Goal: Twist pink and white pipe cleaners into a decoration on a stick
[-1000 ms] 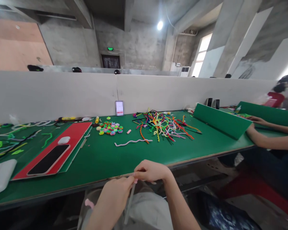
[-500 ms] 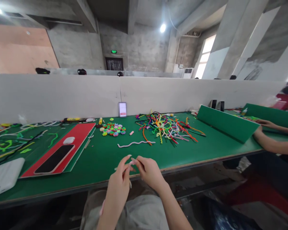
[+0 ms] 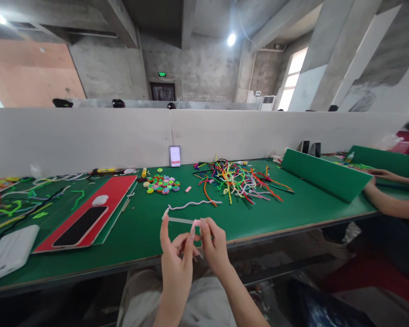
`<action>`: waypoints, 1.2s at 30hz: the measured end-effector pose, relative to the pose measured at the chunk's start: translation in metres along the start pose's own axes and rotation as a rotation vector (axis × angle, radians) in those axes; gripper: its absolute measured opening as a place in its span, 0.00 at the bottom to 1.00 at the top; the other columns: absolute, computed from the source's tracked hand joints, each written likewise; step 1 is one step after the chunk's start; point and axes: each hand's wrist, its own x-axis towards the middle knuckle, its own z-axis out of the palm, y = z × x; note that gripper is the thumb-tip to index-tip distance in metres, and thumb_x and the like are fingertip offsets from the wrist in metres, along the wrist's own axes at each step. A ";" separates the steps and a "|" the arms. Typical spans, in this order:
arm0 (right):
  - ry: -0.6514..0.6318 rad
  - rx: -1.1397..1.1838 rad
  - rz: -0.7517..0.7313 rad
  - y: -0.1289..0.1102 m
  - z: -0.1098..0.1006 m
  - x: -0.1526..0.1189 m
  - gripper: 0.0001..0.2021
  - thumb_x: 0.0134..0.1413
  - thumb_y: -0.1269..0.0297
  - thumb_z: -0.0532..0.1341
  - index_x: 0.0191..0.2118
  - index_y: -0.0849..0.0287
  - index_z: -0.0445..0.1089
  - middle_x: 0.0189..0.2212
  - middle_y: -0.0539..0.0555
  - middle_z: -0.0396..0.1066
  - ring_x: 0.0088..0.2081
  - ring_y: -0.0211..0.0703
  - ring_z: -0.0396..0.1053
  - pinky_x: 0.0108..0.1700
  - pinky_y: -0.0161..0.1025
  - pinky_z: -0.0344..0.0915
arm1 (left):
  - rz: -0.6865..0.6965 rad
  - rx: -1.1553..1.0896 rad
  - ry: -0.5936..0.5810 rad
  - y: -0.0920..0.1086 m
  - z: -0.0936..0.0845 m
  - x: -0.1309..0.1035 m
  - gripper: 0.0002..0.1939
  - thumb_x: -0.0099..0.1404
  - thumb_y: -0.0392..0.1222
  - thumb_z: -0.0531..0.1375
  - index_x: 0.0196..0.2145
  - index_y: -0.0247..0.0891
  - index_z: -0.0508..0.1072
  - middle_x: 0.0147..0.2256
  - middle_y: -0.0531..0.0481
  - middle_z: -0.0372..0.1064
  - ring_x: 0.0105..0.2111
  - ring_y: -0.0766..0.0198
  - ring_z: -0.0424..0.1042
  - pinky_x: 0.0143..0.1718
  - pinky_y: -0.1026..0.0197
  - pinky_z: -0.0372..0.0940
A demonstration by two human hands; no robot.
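Observation:
A short, bent piece of pink pipe cleaner is between my two hands, above the table's front edge. My right hand pinches its right end between thumb and fingers. The thumb of my left hand presses on its left side, while the left index finger points up, apart from it. A thin whitish translucent strip runs from that index fingertip to the pink piece; its kind is unclear. Just beyond lies a wavy pale pink pipe cleaner on the green table.
A tangle of coloured pipe cleaners lies ahead right, and a cluster of small colourful pieces ahead left. A phone rests on a red board. A green panel stands at right, near another person's arm.
My left index finger has lifted and spread away from the thumb, and the whitish strip now shows in full. My right hand has moved slightly right with the pink piece.

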 end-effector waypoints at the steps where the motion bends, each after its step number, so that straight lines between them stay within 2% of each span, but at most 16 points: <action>1: 0.014 0.008 0.002 -0.001 0.000 -0.001 0.15 0.58 0.59 0.45 0.26 0.59 0.61 0.16 0.45 0.56 0.19 0.33 0.52 0.22 0.31 0.49 | 0.015 0.008 0.026 0.001 0.001 -0.002 0.39 0.56 0.47 0.57 0.58 0.46 0.36 0.27 0.53 0.68 0.17 0.69 0.63 0.22 0.66 0.63; 4: 0.039 0.023 0.009 -0.007 -0.001 -0.002 0.15 0.59 0.60 0.45 0.27 0.59 0.61 0.17 0.46 0.56 0.19 0.33 0.52 0.22 0.31 0.49 | 0.047 0.015 0.074 0.000 0.004 -0.007 0.36 0.57 0.46 0.57 0.56 0.45 0.40 0.28 0.52 0.68 0.17 0.69 0.64 0.22 0.65 0.63; 7: 0.038 0.014 0.026 -0.012 -0.003 -0.003 0.16 0.59 0.59 0.44 0.27 0.59 0.61 0.19 0.47 0.57 0.20 0.34 0.53 0.23 0.31 0.50 | 0.047 0.015 0.097 -0.004 0.003 -0.010 0.25 0.57 0.46 0.57 0.48 0.43 0.49 0.29 0.51 0.69 0.17 0.70 0.64 0.22 0.65 0.63; 10: 0.041 0.014 0.044 -0.016 -0.005 -0.004 0.16 0.59 0.58 0.44 0.26 0.59 0.60 0.19 0.47 0.56 0.21 0.34 0.53 0.23 0.32 0.50 | 0.005 0.013 0.048 -0.009 0.001 -0.007 0.18 0.55 0.48 0.58 0.40 0.41 0.55 0.28 0.51 0.69 0.16 0.70 0.63 0.19 0.66 0.62; 14: 0.046 0.076 0.076 -0.014 -0.005 -0.004 0.17 0.58 0.56 0.45 0.23 0.58 0.57 0.17 0.45 0.52 0.19 0.33 0.50 0.22 0.31 0.50 | -0.127 -0.132 -0.074 -0.013 -0.003 0.002 0.18 0.54 0.50 0.59 0.37 0.41 0.56 0.24 0.56 0.68 0.11 0.73 0.59 0.13 0.70 0.56; 17: 0.051 0.225 0.166 -0.011 -0.004 -0.002 0.19 0.56 0.52 0.47 0.20 0.57 0.53 0.14 0.43 0.48 0.16 0.31 0.46 0.17 0.30 0.47 | -0.238 -0.202 -0.180 -0.013 -0.008 0.009 0.19 0.53 0.49 0.60 0.38 0.40 0.57 0.22 0.57 0.67 0.09 0.77 0.54 0.09 0.73 0.48; 20: -0.028 0.374 0.231 -0.013 -0.005 0.000 0.20 0.55 0.50 0.48 0.19 0.57 0.52 0.12 0.42 0.48 0.12 0.29 0.46 0.13 0.29 0.46 | -0.303 -0.263 -0.302 -0.013 -0.015 0.013 0.20 0.53 0.48 0.60 0.41 0.38 0.60 0.19 0.57 0.65 0.09 0.79 0.51 0.10 0.75 0.42; 23: -0.124 0.450 0.260 -0.017 -0.008 0.001 0.19 0.54 0.49 0.50 0.20 0.58 0.55 0.11 0.41 0.50 0.10 0.27 0.48 0.12 0.28 0.47 | -0.328 -0.304 -0.385 -0.011 -0.020 0.014 0.23 0.53 0.48 0.60 0.44 0.38 0.62 0.17 0.57 0.64 0.09 0.80 0.50 0.10 0.75 0.42; 29: -0.199 0.588 0.357 -0.018 -0.010 0.002 0.18 0.52 0.49 0.52 0.22 0.59 0.58 0.08 0.39 0.48 0.08 0.26 0.45 0.09 0.26 0.44 | -0.317 -0.249 -0.388 -0.007 -0.021 0.011 0.22 0.52 0.46 0.61 0.44 0.35 0.66 0.18 0.54 0.66 0.10 0.79 0.51 0.10 0.74 0.42; 33: -0.260 0.698 0.406 -0.018 -0.012 0.001 0.19 0.52 0.51 0.53 0.20 0.60 0.57 0.08 0.39 0.47 0.08 0.24 0.41 0.08 0.25 0.42 | -0.280 -0.239 -0.386 -0.011 -0.022 0.012 0.17 0.53 0.45 0.60 0.40 0.35 0.68 0.18 0.54 0.67 0.09 0.80 0.51 0.10 0.74 0.42; 36: -0.325 0.757 0.467 -0.020 -0.015 0.002 0.20 0.50 0.49 0.54 0.19 0.59 0.53 0.08 0.38 0.44 0.07 0.24 0.39 0.07 0.24 0.40 | -0.203 -0.156 -0.368 -0.013 -0.025 0.011 0.15 0.53 0.45 0.60 0.37 0.35 0.68 0.19 0.53 0.67 0.09 0.78 0.52 0.09 0.74 0.45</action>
